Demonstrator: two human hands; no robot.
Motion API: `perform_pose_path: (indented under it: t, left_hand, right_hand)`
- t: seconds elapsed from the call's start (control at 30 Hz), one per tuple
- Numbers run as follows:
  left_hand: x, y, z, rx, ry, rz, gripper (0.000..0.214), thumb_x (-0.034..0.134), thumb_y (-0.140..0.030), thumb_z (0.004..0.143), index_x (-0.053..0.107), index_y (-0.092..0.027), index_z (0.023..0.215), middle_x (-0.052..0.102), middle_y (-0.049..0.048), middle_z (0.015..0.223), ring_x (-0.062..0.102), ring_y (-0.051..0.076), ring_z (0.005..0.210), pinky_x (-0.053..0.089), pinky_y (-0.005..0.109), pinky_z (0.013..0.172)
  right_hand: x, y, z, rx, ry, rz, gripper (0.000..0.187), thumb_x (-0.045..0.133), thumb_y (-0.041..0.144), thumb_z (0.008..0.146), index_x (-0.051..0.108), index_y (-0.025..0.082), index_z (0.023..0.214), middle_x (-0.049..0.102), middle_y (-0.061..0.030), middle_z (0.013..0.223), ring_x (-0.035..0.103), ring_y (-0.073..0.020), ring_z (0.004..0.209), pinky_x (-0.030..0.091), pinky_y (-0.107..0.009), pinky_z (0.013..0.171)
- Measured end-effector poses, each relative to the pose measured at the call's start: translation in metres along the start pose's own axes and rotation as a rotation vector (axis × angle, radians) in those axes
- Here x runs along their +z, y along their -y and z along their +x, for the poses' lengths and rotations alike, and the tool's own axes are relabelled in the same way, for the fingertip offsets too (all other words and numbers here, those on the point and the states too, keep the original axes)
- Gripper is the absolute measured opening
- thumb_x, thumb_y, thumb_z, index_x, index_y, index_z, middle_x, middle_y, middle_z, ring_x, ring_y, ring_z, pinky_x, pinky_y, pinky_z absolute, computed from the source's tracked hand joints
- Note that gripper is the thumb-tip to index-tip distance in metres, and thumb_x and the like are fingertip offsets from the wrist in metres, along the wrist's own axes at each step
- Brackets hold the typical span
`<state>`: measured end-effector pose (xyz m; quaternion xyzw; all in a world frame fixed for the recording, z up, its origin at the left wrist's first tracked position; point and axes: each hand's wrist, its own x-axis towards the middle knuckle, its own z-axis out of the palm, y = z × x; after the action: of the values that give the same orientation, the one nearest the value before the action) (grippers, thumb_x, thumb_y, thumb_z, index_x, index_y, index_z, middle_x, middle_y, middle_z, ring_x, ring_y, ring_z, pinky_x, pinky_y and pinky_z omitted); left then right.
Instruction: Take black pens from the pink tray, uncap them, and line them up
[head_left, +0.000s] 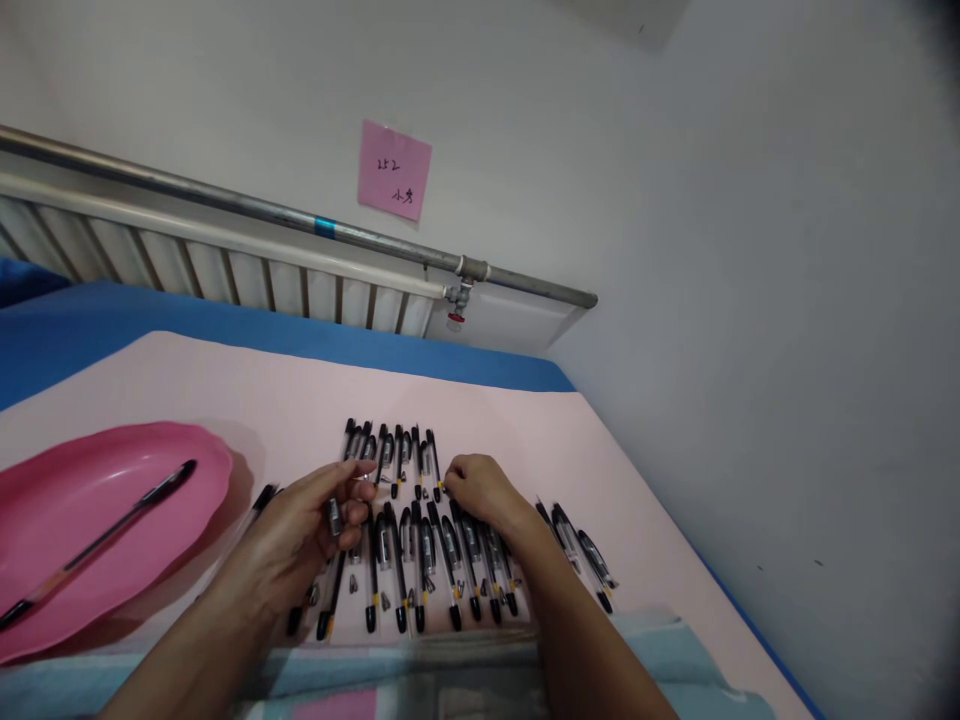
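My left hand (pixel 307 520) is held over the left part of the pen rows, palm turned inward. A short black-and-silver pen cap (pixel 334 517) rests in its curled fingers, while the thumb and forefinger reach toward the upper row. My right hand (pixel 481 488) is closed at the right end of that row, beside a pen (pixel 434 465); its fingertips are mostly hidden. Pen bodies, black caps and tiny metal pieces (pixel 385 600) lie in two rows between and below my hands. One lower-row pen (pixel 444 565) lies slanted among them.
A pink oval tray (pixel 202 455) at the left holds one long pen (pixel 97 545). More pens (pixel 581 555) lie right of my forearm. The pale pink table surface (pixel 285 400) meets blue cloth (pixel 315 342); behind stand a radiator (pixel 247 283) and a metal pipe (pixel 247 207).
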<state>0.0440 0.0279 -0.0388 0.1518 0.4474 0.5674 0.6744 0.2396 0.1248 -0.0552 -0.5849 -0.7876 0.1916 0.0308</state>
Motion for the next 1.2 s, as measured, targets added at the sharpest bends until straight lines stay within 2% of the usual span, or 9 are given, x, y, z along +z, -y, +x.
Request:
perform_pose_path:
  t: [0.2,0.53,0.63,0.73,0.8,0.9,1.0,1.07,1.2]
  left_hand:
    - [0.0,0.0,0.002,0.005,-0.004,0.015,0.018,0.058,-0.021,0.076,0.063,-0.011,0.09,0.056,0.0025,0.067,0.047,0.007,0.047,0.035,0.017,0.035]
    - [0.002,-0.001,0.0,-0.029,-0.018,-0.013,0.016,0.057,-0.019,0.078,0.064,-0.01,0.09,0.058,0.003,0.066,0.05,0.007,0.049,0.039,0.017,0.038]
    - [0.006,0.0,0.001,-0.083,-0.037,-0.077,0.015,0.054,-0.017,0.08,0.064,-0.01,0.088,0.062,0.0062,0.071,0.058,0.01,0.058,0.05,0.021,0.052]
    - [0.012,0.004,0.001,-0.079,-0.075,-0.143,0.015,0.05,-0.013,0.081,0.064,-0.009,0.083,0.065,0.009,0.074,0.062,0.013,0.066,0.053,0.026,0.063]
    - [0.016,0.007,-0.001,-0.041,-0.103,-0.152,0.016,0.049,-0.01,0.081,0.065,-0.008,0.081,0.066,0.0093,0.076,0.063,0.014,0.069,0.053,0.025,0.065]
    - [0.019,0.012,-0.004,0.001,-0.13,-0.116,0.016,0.051,-0.009,0.08,0.066,-0.009,0.085,0.068,0.0097,0.084,0.064,0.015,0.077,0.053,0.024,0.067]
    - [0.022,0.016,-0.008,-0.006,-0.147,-0.092,0.017,0.052,-0.01,0.08,0.067,-0.011,0.089,0.068,0.0101,0.095,0.063,0.018,0.088,0.053,0.024,0.07]
    - [0.024,0.017,-0.01,-0.001,-0.116,-0.092,0.017,0.053,-0.013,0.081,0.067,-0.012,0.089,0.067,0.01,0.099,0.061,0.02,0.094,0.052,0.023,0.071]
    - [0.024,0.009,-0.009,0.022,-0.078,-0.063,0.019,0.051,-0.021,0.083,0.065,-0.013,0.093,0.066,0.011,0.104,0.059,0.023,0.101,0.052,0.026,0.073]
  right_hand:
    - [0.001,-0.001,0.0,-0.014,-0.003,0.047,0.02,0.049,0.013,0.072,0.067,0.017,0.082,0.066,-0.0031,0.076,0.056,-0.0133,0.07,0.035,-0.02,0.061]
    - [-0.011,0.008,-0.007,-0.012,-0.053,0.128,0.018,0.049,0.011,0.072,0.065,0.016,0.076,0.064,-0.0032,0.07,0.054,-0.0133,0.066,0.036,-0.022,0.059]
    - [-0.015,0.029,-0.02,-0.116,-0.094,0.321,0.015,0.05,0.013,0.075,0.064,0.016,0.077,0.063,-0.0016,0.071,0.054,-0.0119,0.065,0.038,-0.021,0.06]
    - [-0.011,0.056,-0.039,-0.308,-0.008,0.514,0.013,0.051,0.017,0.079,0.064,0.018,0.081,0.062,0.0002,0.074,0.054,-0.0108,0.068,0.04,-0.02,0.061]
    - [-0.004,0.071,-0.049,-0.395,-0.033,0.489,0.012,0.052,0.02,0.08,0.063,0.018,0.083,0.062,-0.0006,0.077,0.054,-0.0114,0.072,0.04,-0.021,0.064]
    - [0.007,0.084,-0.056,-0.429,-0.13,0.341,0.01,0.053,0.021,0.079,0.062,0.017,0.081,0.061,-0.0035,0.083,0.054,-0.0142,0.08,0.04,-0.024,0.07]
    - [0.016,0.087,-0.056,-0.453,-0.142,0.304,0.011,0.051,0.019,0.078,0.061,0.017,0.083,0.062,-0.0052,0.087,0.055,-0.0157,0.081,0.04,-0.027,0.071]
    - [0.017,0.084,-0.053,-0.415,-0.104,0.403,0.012,0.05,0.015,0.075,0.061,0.017,0.079,0.063,-0.0034,0.081,0.056,-0.0156,0.076,0.041,-0.025,0.067]
    - [-0.001,0.06,-0.031,-0.125,-0.127,0.688,0.015,0.049,0.016,0.074,0.06,0.013,0.084,0.063,-0.0035,0.073,0.058,-0.0161,0.067,0.043,-0.024,0.058]
